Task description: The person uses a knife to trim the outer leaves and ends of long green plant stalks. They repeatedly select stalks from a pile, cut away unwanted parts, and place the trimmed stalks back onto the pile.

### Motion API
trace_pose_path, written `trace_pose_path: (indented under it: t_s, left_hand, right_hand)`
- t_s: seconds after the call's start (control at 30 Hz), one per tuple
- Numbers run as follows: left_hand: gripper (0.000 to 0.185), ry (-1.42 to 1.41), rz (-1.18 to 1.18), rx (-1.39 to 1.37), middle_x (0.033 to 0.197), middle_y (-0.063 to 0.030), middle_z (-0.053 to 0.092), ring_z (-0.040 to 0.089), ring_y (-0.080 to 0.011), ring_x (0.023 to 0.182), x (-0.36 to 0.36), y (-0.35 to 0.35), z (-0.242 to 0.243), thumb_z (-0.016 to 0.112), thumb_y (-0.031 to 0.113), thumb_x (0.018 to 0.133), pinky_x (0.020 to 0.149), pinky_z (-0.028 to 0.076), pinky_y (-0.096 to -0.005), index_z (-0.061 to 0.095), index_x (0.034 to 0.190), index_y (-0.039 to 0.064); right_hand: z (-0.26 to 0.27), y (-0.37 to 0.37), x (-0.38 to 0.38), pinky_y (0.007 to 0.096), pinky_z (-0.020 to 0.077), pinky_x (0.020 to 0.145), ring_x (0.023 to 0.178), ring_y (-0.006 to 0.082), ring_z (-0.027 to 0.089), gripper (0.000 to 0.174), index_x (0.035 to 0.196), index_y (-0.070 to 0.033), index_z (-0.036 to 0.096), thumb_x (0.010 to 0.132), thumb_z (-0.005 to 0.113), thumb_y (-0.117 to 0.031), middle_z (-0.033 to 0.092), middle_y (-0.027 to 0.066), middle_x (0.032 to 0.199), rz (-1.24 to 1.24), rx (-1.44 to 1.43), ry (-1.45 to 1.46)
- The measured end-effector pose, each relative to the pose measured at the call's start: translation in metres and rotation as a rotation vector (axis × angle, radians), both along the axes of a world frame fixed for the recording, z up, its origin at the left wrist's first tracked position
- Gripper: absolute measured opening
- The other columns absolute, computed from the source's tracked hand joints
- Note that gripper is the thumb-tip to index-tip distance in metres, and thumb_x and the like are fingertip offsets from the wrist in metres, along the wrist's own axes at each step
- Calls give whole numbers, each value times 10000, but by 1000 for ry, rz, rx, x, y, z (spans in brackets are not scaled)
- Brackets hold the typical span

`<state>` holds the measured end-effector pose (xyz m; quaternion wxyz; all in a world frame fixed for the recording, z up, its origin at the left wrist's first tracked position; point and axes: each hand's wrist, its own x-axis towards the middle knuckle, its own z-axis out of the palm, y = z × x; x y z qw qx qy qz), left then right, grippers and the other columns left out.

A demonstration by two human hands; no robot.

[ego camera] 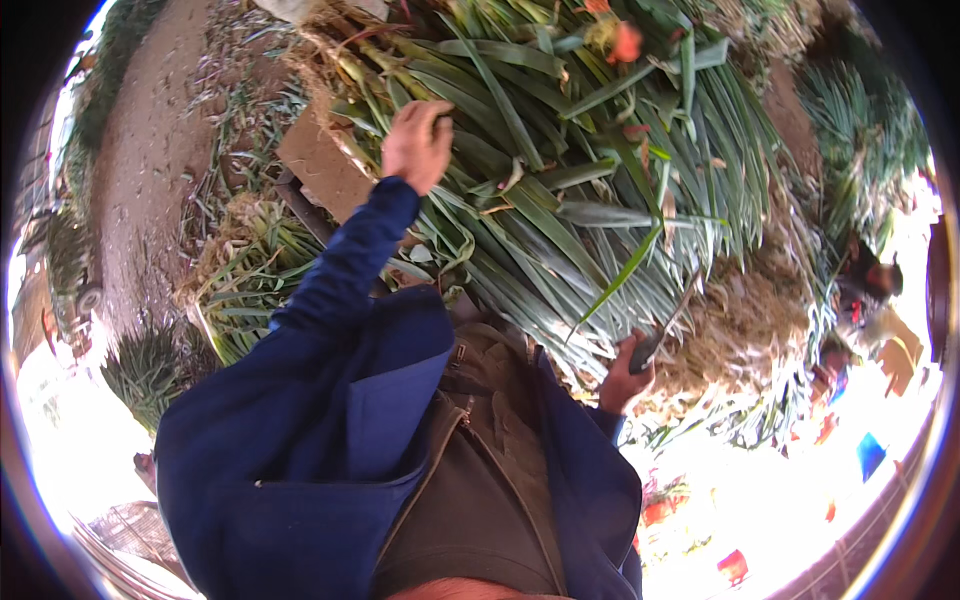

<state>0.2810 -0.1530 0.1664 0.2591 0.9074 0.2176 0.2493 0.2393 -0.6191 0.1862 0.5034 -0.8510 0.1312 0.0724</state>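
A large heap of leeks [525,191], with long green leaves and pale hairy roots, lies in front of me. My left hand [420,146] is over the stems near the root end, its fingers bent and a gap showing beside the thumb. I see nothing held in it, though the palm side is hidden. Lower right, my right hand [626,379] grips the dark handle of a knife [679,307]. Its blade points up and away, along the leaf tips.
A cardboard sheet [322,161] lies under the heap's left side, beside a dark bar [296,199]. More leeks [259,255] lie left, with dry leaf litter [742,322] at right. Green bundles [862,127] stand farther right. A dirt path [142,150] runs along the left.
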Motion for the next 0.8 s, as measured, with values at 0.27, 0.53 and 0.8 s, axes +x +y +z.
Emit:
trace_pose_path:
  t_s: [0.27, 0.53, 0.8]
  left_hand:
    - [313, 73, -352, 243, 1220, -72, 702, 644, -318, 1167, 37, 12, 6, 699, 339, 975, 1020, 502, -464, 733, 1194, 118]
    - [480, 551, -269, 284, 1195, -72, 626, 580, -268, 1244, 56, 0, -15, 502, 560, 1041, 1097, 407, -473, 672, 1266, 172]
    - [499, 236, -389, 364, 1332, -72, 617, 559, -277, 1298, -74, 23, -18, 627, 495, 996, 1080, 435, -449, 636, 1353, 146]
  right_hand:
    - [39, 62, 5, 301, 557, 751, 800, 124, 698, 192, 1177, 20, 743, 1017, 693, -76, 752, 71, 888, 216, 45, 11]
    - [55, 92, -58, 303, 554, 750, 778, 123, 682, 201, 1187, -7, 758, 1001, 704, -60, 745, 52, 850, 185, -37, -84]
    - [58, 130, -157, 331, 554, 717, 767, 170, 707, 200, 1164, -1, 737, 973, 721, -59, 758, 122, 874, 127, -51, -33]
